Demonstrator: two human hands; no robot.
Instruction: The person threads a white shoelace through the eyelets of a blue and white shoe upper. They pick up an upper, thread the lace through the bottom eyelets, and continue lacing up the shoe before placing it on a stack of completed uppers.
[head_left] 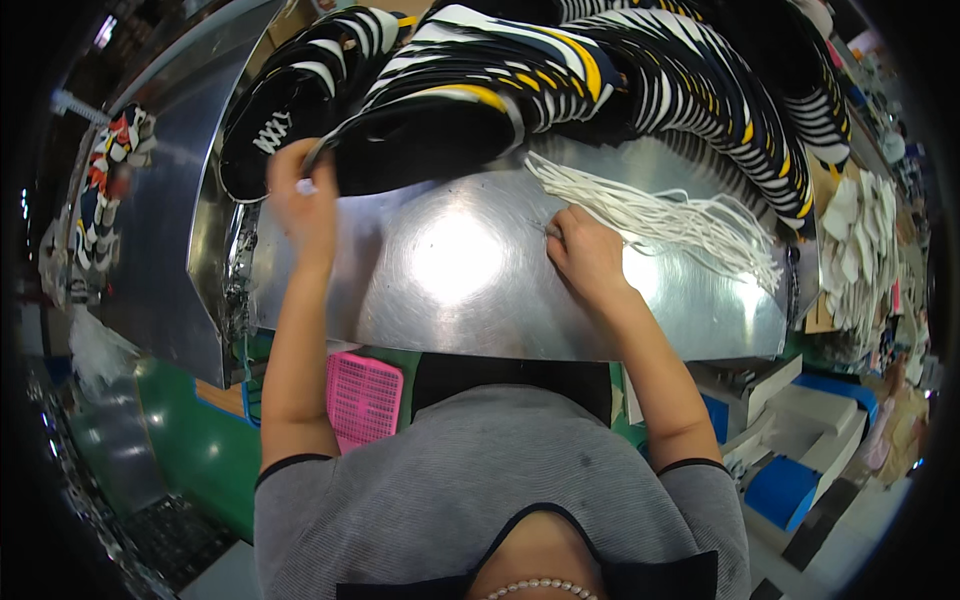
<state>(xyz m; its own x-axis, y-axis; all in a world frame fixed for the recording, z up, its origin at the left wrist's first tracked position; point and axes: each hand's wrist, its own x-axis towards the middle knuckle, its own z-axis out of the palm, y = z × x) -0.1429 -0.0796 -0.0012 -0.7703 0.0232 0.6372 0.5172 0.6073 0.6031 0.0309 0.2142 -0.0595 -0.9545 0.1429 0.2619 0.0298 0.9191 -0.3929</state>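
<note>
Several black, white and yellow shoe uppers lie overlapped in long rows across the far side of the metal table (400, 310). My left hand (305, 215) is smeared by motion, its fingers closed at the left end of the nearest black shoe upper (430, 145). A small white spot shows at its fingers. Just behind that hand is another black upper (270, 125) with white lacing. My right hand (590, 250) rests low over the table with fingers pinched together; a thin, small thing at the fingertips is too fine to name. Beside it lies a bundle of white shoelaces (660, 215).
A raised metal side panel (215, 200) bounds the table on the left. Stacked pale pieces (860, 250) stand beyond its right end. On the floor are a pink plastic basket (365, 400) at the left and blue and grey bins (785, 490) at the lower right.
</note>
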